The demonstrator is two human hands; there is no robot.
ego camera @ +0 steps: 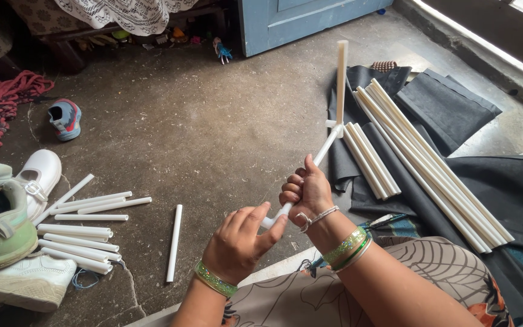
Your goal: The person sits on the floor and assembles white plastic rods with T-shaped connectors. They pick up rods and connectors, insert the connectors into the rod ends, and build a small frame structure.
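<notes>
Assembly looks barely begun: right hand [307, 189] fists the jointed white pipe [324, 149], left hand [239, 243] pinches its near end; loose short pipes [83, 233] left of the grip, long pipes [422, 160] right.

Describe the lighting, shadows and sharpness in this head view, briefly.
Head view: soft daylight enters from the upper right, washing out the sill strip; the concrete floor is evenly lit with faint shadows. Both hands, left hand and right hand, and the white pipe look sharp; the top-left corner is dim.
</notes>
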